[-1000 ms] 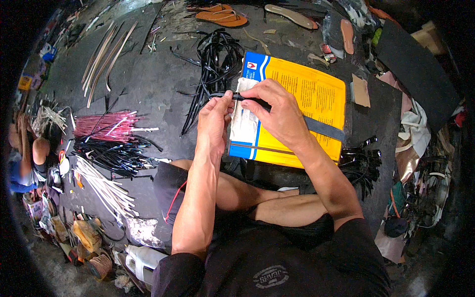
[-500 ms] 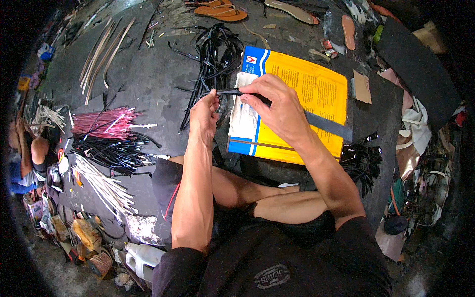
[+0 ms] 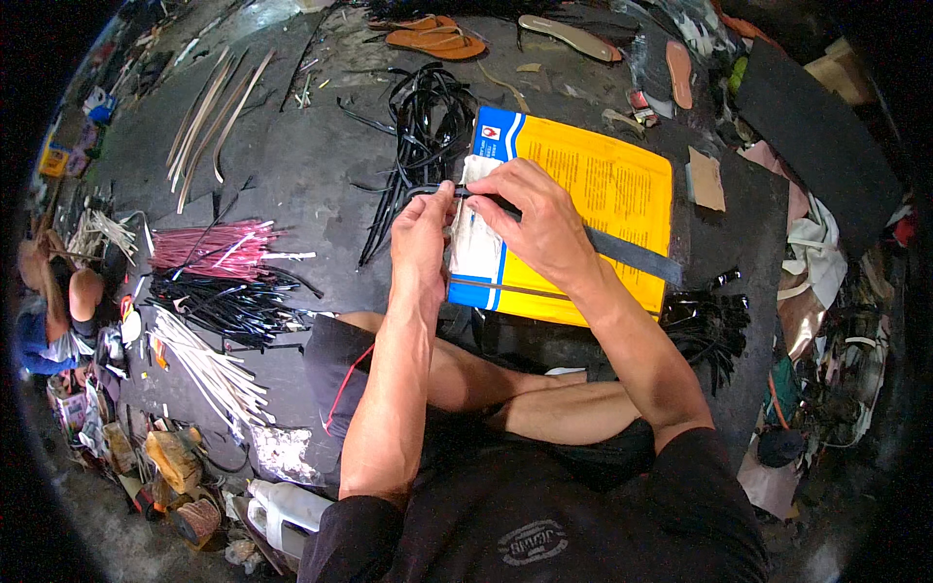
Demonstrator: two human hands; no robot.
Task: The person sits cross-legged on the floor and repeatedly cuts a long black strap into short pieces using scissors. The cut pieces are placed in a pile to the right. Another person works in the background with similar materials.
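Observation:
A narrow black strip runs between my two hands, above the left end of a yellow and blue sheet-metal panel. My left hand is closed, pinching the strip between thumb and forefinger. My right hand pinches it a short way to the right, fingertips near the left fingers. From beneath my right hand a flat dark grey bar slants across the panel; whether my palm holds it is hidden. Whitish, crusted material covers part of the panel's left end. A tangle of black strips lies just beyond my left hand.
Bundles of pink strips, black strips and white strips lie at left. Orange sandals and loose soles lie at the far side. More black strips sit right of the panel. Another person sits at far left.
My left hand has moved right, closer to my right hand, so less of the black strip shows between them. Both hands still pinch it. The view has shifted slightly.

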